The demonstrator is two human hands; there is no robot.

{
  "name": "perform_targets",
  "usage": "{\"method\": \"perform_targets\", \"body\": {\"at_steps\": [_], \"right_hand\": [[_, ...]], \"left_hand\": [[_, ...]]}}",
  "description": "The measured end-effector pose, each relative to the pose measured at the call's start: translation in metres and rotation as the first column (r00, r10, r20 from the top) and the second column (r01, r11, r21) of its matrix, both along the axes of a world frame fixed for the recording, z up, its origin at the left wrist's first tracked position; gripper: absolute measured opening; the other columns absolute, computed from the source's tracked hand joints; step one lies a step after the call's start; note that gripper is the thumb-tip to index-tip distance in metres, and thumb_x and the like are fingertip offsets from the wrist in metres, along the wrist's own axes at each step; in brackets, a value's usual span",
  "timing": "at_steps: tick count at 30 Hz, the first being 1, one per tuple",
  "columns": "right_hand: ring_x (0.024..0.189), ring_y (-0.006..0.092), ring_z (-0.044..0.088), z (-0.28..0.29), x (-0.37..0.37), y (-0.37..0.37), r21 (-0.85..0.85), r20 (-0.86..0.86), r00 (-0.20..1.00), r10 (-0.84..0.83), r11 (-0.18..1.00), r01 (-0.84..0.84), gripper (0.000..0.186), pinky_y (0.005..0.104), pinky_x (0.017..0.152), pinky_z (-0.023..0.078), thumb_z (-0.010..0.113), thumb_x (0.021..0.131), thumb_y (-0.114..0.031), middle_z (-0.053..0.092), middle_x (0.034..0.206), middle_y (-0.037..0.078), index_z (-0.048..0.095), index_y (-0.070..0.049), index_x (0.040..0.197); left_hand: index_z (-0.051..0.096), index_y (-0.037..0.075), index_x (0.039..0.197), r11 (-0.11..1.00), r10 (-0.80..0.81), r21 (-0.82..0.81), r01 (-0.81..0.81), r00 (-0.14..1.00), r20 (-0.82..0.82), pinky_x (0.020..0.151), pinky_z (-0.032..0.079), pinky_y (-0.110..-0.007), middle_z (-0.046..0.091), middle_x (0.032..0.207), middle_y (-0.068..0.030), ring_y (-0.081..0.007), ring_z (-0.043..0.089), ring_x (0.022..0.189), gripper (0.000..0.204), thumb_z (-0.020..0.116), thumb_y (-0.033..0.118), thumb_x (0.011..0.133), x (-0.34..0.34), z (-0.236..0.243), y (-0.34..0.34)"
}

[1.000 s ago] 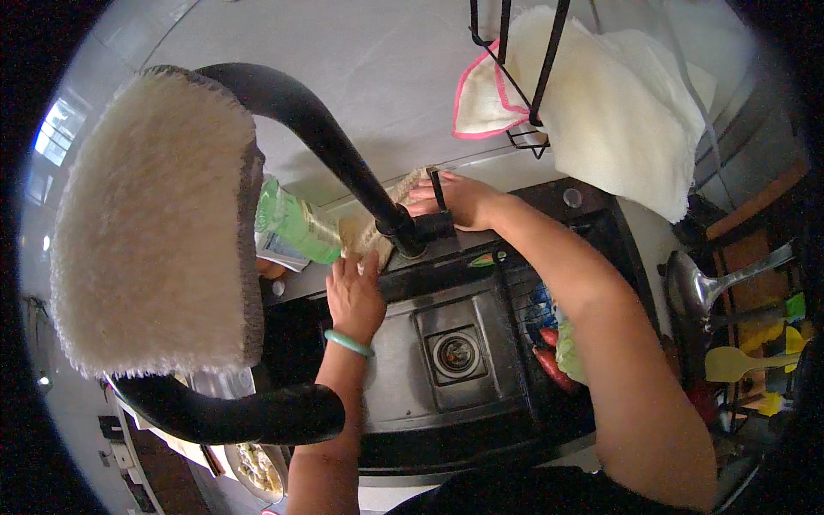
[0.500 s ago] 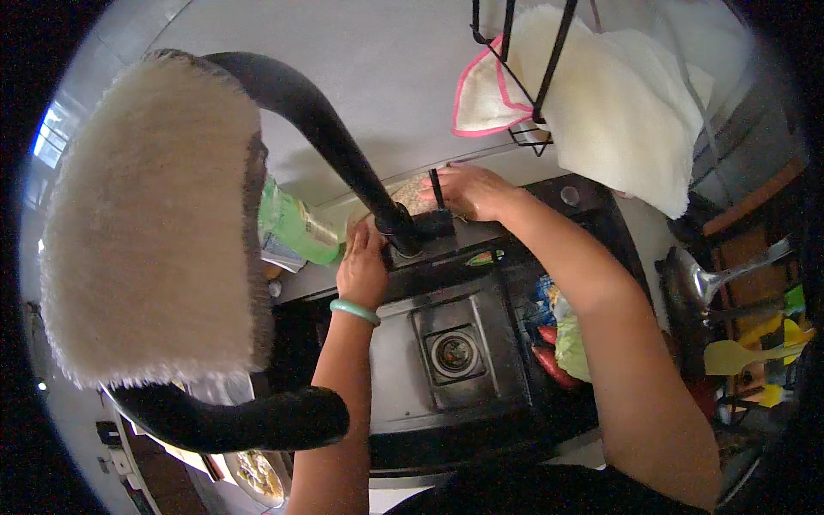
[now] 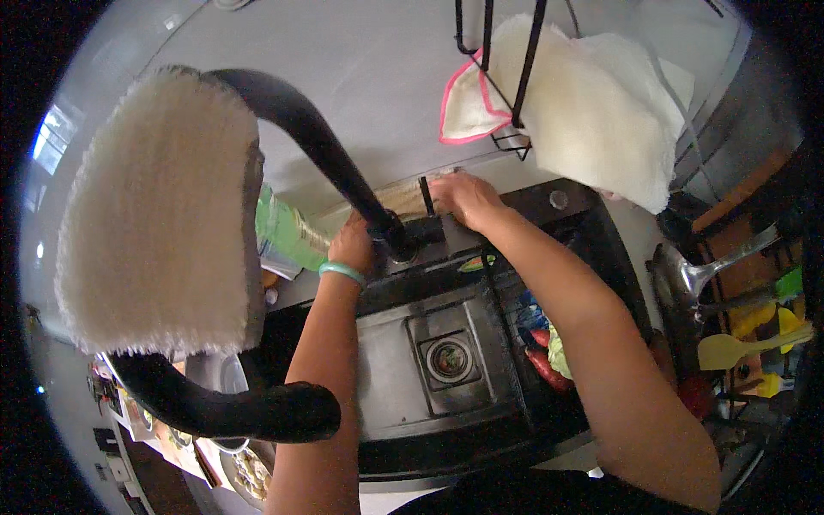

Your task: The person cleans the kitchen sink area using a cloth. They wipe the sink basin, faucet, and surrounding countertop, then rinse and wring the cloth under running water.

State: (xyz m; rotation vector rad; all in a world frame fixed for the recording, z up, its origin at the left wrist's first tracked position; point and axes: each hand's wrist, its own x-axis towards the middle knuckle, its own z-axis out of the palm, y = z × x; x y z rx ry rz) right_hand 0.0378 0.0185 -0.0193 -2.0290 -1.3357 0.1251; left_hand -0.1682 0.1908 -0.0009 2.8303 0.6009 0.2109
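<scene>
My left hand (image 3: 350, 240), wearing a green bangle (image 3: 342, 271), reaches behind the base of the black faucet (image 3: 396, 236), at a beige cloth (image 3: 403, 190) lying along the back ledge. Its fingers are largely hidden. My right hand (image 3: 463, 199) grips this cloth just right of the upright faucet lever (image 3: 427, 196), fingers partly out of sight. A green bottle or packet (image 3: 287, 227) lies beside my left hand. Below my arms is a black sink with a steel basin (image 3: 386, 360).
A fluffy white pad (image 3: 159, 210) hangs large on the left. White cloths (image 3: 601, 112) hang from a black wire rack above. Red vegetables (image 3: 547, 367) and greens occupy the sink's right part. Utensils, including a steel ladle (image 3: 691, 275), stand right; dishes (image 3: 245, 476) sit lower left.
My left hand has moved up and farther behind the faucet base. My right hand has shifted slightly right, still at the cloth. The view has shifted a little.
</scene>
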Motion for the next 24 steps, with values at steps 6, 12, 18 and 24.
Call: {"method": "perform_targets", "body": {"at_steps": [6,12,18,24], "right_hand": [[0.101,0.0291,0.058,0.014,-0.037,-0.02,-0.124,0.221,0.962,0.16,0.983,-0.135,0.021,0.0361,0.087,0.048,0.055,0.084,-0.016,0.062,0.106,0.008,0.062,-0.013,0.104],[0.108,0.0235,0.056,0.009,-0.031,-0.039,-0.139,0.213,0.97,0.118,0.986,-0.09,0.021,0.0403,0.099,0.04,0.056,0.083,-0.014,0.063,0.11,0.005,0.062,-0.014,0.104],[0.088,0.0341,0.058,-0.011,-0.006,0.006,0.147,0.192,0.98,-0.053,0.989,0.025,0.017,0.0416,0.078,0.046,0.058,0.077,-0.014,0.063,0.095,0.014,0.065,-0.011,0.092],[0.109,0.029,0.053,0.053,-0.036,0.003,-0.088,0.313,0.892,0.326,0.945,-0.315,0.034,0.0441,0.094,0.041,0.055,0.082,-0.021,0.056,0.12,0.011,0.057,-0.015,0.116]], "left_hand": [[0.049,0.016,0.122,0.975,0.222,0.062,-0.213,0.938,-0.265,0.079,0.051,-0.045,0.058,0.117,-0.0156,-0.0355,0.061,0.095,0.033,0.039,0.013,0.09,-0.055,0.046,-0.046],[0.049,0.019,0.126,0.993,0.119,-0.011,-0.122,0.982,-0.147,0.082,0.05,-0.043,0.049,0.132,-0.0073,-0.0331,0.06,0.099,0.039,0.04,0.011,0.089,-0.044,0.036,-0.06],[0.051,0.014,0.122,0.973,0.222,-0.018,-0.229,0.96,-0.168,0.082,0.049,-0.044,0.058,0.115,-0.0108,-0.0359,0.059,0.098,0.04,0.049,0.007,0.083,-0.008,0.053,-0.044],[0.055,0.011,0.118,0.999,-0.027,-0.023,0.028,0.999,0.042,0.088,0.046,-0.042,0.058,0.113,-0.0158,-0.0357,0.055,0.105,0.041,0.058,0.009,0.078,-0.018,0.04,-0.02]]}}
